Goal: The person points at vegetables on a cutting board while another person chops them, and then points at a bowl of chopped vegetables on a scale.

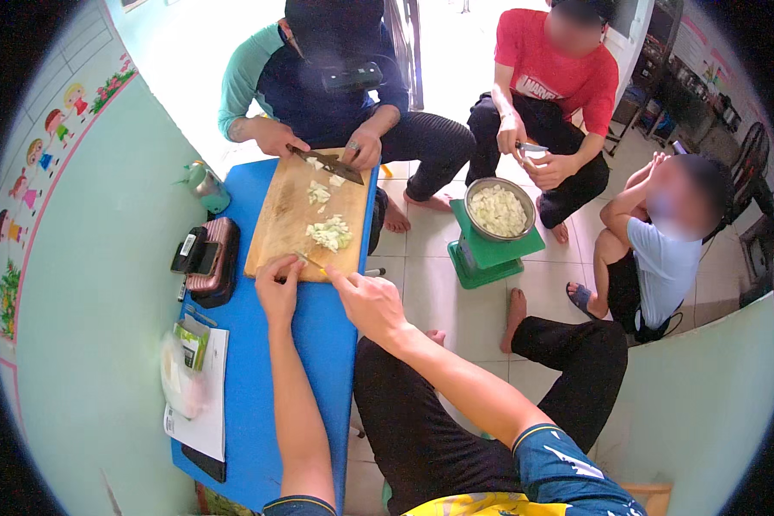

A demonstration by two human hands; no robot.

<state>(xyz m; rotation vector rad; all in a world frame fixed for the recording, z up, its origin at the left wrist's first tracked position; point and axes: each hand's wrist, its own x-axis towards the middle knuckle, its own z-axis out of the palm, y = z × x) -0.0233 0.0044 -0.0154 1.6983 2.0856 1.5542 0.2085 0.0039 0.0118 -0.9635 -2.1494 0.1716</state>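
Observation:
My right hand [369,306] grips a small knife [312,261] with a yellow handle at the near edge of a wooden cutting board [284,206]. Its blade points left to the fingertips of my left hand [278,284]. Those fingers pinch what looks like a small pale vegetable piece, mostly hidden. Just beyond the knife lies a pile of chopped pale green vegetable [329,233]. Farther up the board are smaller heaps of pieces [318,192]. Across from me, a co-worker's hands [364,145] work a dark cleaver [327,166] on the same board.
The board rests on a blue table [297,348]. Along its wall side are a pink case with phones [213,255], papers [213,387], a plastic bag [182,377] and a green container [208,187]. A metal bowl of chopped vegetable [500,208] stands on a green scale [490,255]. Other people sit nearby.

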